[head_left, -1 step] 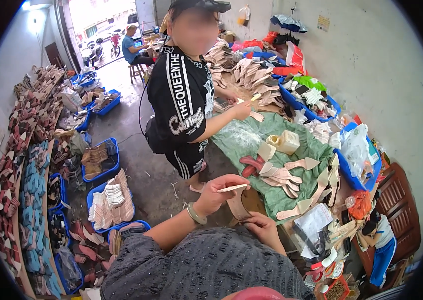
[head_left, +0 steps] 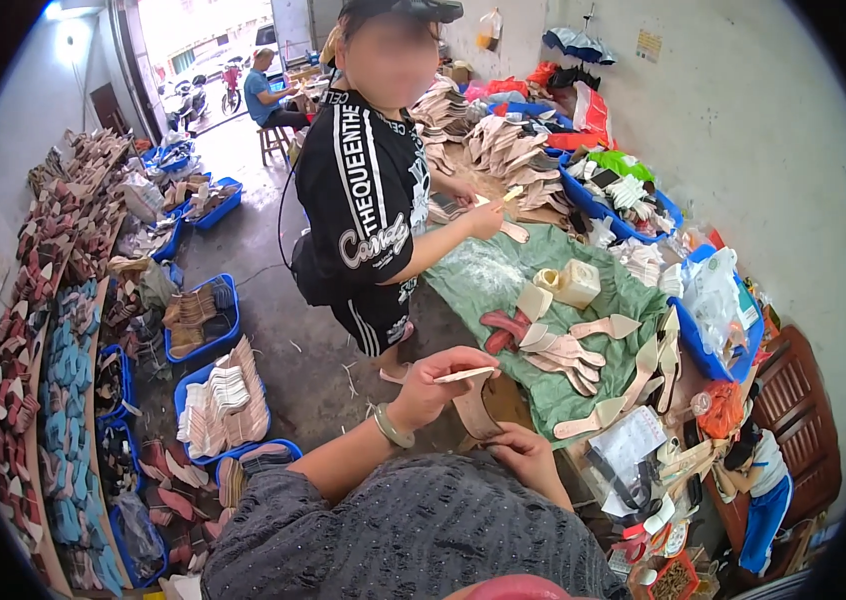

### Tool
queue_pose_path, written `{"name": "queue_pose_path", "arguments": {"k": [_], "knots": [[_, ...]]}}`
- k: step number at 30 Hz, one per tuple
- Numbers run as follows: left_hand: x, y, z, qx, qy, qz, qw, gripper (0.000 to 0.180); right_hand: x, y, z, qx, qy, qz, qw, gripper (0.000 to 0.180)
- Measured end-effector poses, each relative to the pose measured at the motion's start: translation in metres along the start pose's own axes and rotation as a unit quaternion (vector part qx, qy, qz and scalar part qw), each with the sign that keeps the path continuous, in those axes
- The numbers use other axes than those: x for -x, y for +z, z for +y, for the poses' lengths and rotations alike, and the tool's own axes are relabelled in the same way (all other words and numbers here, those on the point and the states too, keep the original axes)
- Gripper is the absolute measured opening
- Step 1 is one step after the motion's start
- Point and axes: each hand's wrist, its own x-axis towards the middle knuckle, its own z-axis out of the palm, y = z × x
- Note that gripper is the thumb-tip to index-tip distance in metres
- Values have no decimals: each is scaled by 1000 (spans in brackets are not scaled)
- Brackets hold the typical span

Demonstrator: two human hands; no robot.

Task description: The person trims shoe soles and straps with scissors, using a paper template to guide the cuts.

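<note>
In front of my body I hold a curved beige shoe insole (head_left: 476, 413) with both hands. My left hand (head_left: 433, 390), with a bangle at the wrist, pinches its upper end, where a pale flat edge shows. My right hand (head_left: 526, 455) grips the lower end between thumb and fingers. Just beyond, several beige insoles (head_left: 565, 360) lie fanned out on a green cloth (head_left: 483, 270), beside red pieces (head_left: 506, 330). A whitish plastic jug (head_left: 578, 285) stands behind them.
Across the table's corner a co-worker (head_left: 373, 200) in black handles a pale piece. Blue baskets (head_left: 228, 400) of shoe parts and a loaded rack (head_left: 68, 430) stand left. Paper and tools (head_left: 633, 450) crowd the right. Another person (head_left: 768, 490) leans near a wooden chair (head_left: 793, 400).
</note>
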Motion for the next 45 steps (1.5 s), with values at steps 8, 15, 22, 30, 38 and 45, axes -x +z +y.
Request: {"name": "queue_pose_path", "arguments": {"k": [8,15,22,30,38,45], "knots": [[-2,-16,-9,-11,51,65,996,22,-7,2,3,7,2,-15,1000,23],[-5,-30,-10,-103,95,78,987,19,-5,5,-1,28,10,51,998,17],[-5,-40,-12,-40,30,116,992,17,-4,3,-2,75,14,94,993,15],[-5,-46,-27,-200,70,116,970,19,12,-16,36,120,35,103,987,17],[-13,-47,-37,-213,43,111,970,18,15,-15,40,105,35,126,986,17],[-8,-50,-40,-232,23,113,966,12,18,-10,31,108,66,119,985,17]]}}
